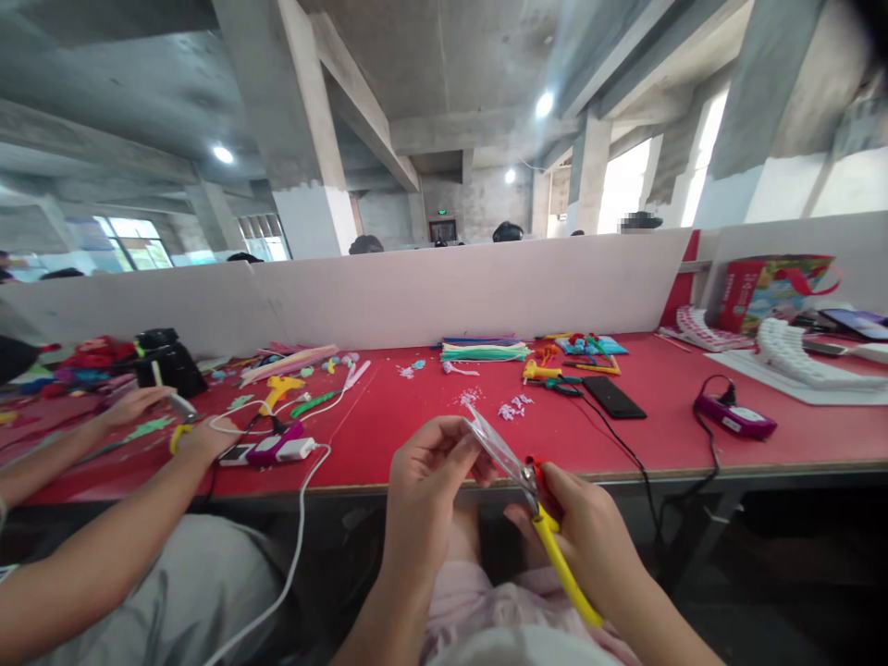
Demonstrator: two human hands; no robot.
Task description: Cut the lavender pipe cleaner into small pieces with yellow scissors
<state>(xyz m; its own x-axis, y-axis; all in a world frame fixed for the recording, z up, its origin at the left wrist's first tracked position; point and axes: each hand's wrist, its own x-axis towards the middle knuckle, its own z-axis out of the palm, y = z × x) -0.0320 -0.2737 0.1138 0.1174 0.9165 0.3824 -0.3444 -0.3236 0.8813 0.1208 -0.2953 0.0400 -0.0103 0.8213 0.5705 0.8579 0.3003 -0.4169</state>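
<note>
My right hand (589, 518) is closed round the handles of a pair of scissors (565, 573), one handle yellow and the other red. Their blades point up and to the left, over the table's front edge. My left hand (430, 481) is closed in a pinch beside the blades; whatever lies between its fingertips is too small to make out. Just beyond the blade tips, small lilac clippings (515, 406) lie in loose heaps on the red table (388, 416).
Bundled pipe cleaners (486, 350) lie against the white partition (472, 291). Towards the right are a yellow glue gun (541, 372), a black phone (614, 397) and a purple power strip (735, 416). On the left, a co-worker's hands (201, 439) hold scissors near another glue gun (281, 388).
</note>
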